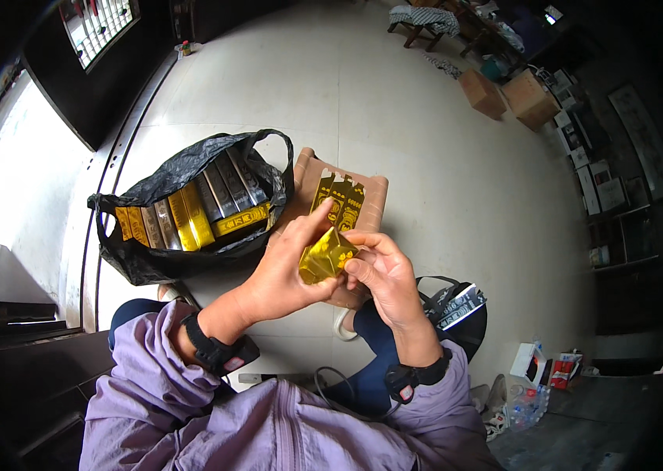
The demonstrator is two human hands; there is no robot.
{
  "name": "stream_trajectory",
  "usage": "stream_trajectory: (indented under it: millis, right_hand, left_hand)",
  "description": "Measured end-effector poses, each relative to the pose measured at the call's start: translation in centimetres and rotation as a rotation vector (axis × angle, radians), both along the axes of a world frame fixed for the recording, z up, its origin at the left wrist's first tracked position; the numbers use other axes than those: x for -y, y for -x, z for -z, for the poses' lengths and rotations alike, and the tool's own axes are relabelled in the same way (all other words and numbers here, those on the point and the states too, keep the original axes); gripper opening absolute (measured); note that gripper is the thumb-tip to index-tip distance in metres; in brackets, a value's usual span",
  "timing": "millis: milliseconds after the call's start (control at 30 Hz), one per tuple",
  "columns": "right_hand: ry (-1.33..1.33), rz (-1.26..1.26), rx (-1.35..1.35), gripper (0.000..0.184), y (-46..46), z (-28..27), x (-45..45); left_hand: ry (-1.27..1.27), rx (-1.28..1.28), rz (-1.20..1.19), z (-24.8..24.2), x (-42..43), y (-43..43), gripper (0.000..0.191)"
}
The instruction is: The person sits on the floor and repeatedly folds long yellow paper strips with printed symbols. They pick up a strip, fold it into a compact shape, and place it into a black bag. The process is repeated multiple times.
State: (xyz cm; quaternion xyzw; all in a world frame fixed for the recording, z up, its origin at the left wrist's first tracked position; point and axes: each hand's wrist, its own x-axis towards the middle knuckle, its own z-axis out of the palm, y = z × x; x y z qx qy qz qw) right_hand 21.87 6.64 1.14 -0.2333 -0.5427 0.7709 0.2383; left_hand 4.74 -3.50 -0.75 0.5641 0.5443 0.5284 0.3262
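Note:
My left hand (275,274) is closed around a shiny gold foil-paper block (327,259), its index finger pointing away from me. At the block's right end, the thumb and fingers of my right hand (381,271) pinch the foil. Behind the hands, flat gold printed foil sheets (340,197) lie on a stool with a tan cover (374,206). To the left, a black plastic bag (161,265) gapes wide and holds several printed foil blocks, among them gold ones (192,215), silver-grey ones (231,182) and orange-gold ones (131,225).
Right of my leg, a black bag (473,329) holds silver printed sheets (461,309). Cardboard boxes (528,99) stand at the far right near a cloth-covered stool (425,20). Plastic bottles (525,406) and shoes lie at lower right. A doorway sill (109,176) runs along the left.

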Motion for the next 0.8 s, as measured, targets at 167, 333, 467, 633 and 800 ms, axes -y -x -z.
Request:
stream_trajectory:
  millis: [167,333,467,633,800]
  right_hand:
    - [-0.241,0.018,0.009,0.057,-0.2,-0.9,-0.3]
    - [-0.394,-0.037,0.088,0.065,0.0,-0.5,-0.4]
    - [-0.396,0.016,0.06,0.058,0.0,0.9,-0.1]
    - [-0.381,0.131,0.046,0.055,1.1,2.3,0.1]
    - [-0.674,0.277,-0.095,0.054,1.1,1.7,-0.3]
  left_hand:
    - [-0.08,0.26,0.086,-0.2,-0.1,0.2,0.076]
    - [-0.211,-0.051,-0.005,0.1,-0.3,0.8,0.065]
    - [-0.034,0.284,0.008,0.4,-0.1,0.5,0.057]
    - [0.066,0.397,0.077,-0.3,-0.2,0.1,0.062]
    - [0.014,0.454,0.086,-1.7,-1.3,-0.8,0.062]
